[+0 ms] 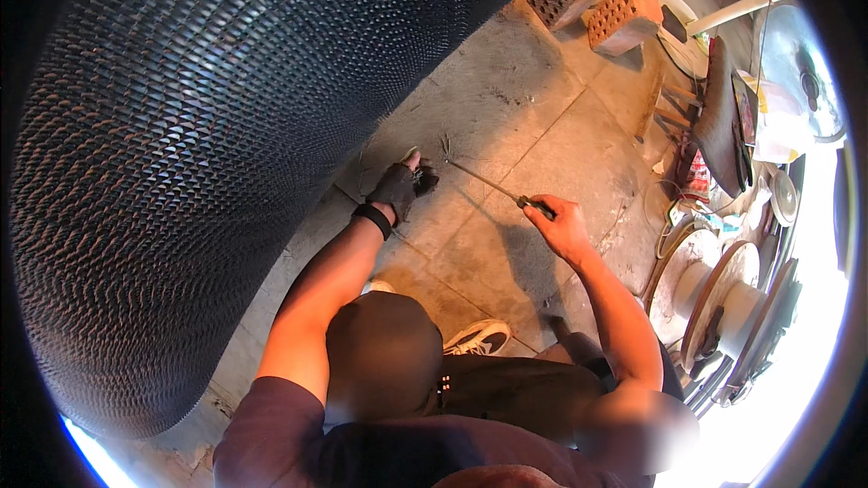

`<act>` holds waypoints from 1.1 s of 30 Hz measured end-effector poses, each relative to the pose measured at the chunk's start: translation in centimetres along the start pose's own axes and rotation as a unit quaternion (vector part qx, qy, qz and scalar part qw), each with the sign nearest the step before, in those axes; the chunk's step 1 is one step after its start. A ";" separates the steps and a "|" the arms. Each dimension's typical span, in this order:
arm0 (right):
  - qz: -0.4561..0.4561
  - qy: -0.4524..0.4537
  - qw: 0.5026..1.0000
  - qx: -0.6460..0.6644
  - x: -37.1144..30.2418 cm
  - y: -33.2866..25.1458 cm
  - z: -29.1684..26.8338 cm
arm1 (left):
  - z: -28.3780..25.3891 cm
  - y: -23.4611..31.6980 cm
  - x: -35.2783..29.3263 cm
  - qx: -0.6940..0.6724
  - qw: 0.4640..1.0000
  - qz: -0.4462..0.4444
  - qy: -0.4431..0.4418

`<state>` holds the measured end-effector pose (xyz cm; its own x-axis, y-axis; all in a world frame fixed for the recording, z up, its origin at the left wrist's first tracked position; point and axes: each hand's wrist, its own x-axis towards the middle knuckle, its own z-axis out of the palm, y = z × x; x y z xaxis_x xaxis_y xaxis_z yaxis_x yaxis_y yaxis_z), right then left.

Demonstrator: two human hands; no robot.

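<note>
A huge curved sheet of dark, scaly expanded mesh (208, 126) fills the left side of the view. My left hand (395, 188), in a dark fingerless glove with a black band at the wrist, is beside the mesh's lower right edge. Its fingers are curled with the thumb up, and what they hold, if anything, is lost in dark shadow. My right hand (562, 228) is bare and closed round the dark handle of a long, thin-shafted tool (488, 183). The shaft slants up and left, its tip a little right of my left hand.
Two perforated bricks (624, 16) stand on the tiled floor (579, 145) at the far right. Large cable spools (719, 298) lie along the right side, below a dark-seated stool (721, 117) and assorted clutter. My shoe (479, 337) is near the bottom middle.
</note>
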<state>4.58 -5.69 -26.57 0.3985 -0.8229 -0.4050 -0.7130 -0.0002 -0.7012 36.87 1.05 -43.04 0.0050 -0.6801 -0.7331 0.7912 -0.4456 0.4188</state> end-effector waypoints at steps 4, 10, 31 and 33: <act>0.008 -0.035 0.999 0.023 -2.2 -0.6 -1.7 | 2.6 0.0 -1.2 0.044 0.996 -0.063 -0.042; -0.006 -0.070 0.997 -0.023 -2.9 -2.1 -2.4 | 1.1 -0.2 -1.7 0.229 0.938 -0.108 -0.236; 0.030 -0.005 0.999 -0.022 1.6 -0.2 1.7 | -1.7 0.7 -2.8 0.210 0.977 0.027 -0.002; 0.028 -0.015 0.999 -0.005 0.4 -0.1 0.9 | -0.8 0.6 -3.0 0.159 0.987 -0.006 -0.006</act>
<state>5.29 -5.52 -27.18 0.3744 -0.8045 -0.4611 -0.7405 0.0399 -0.6709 37.77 3.29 -41.01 -0.0124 -0.6800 -0.7331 0.5588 -0.6127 0.5588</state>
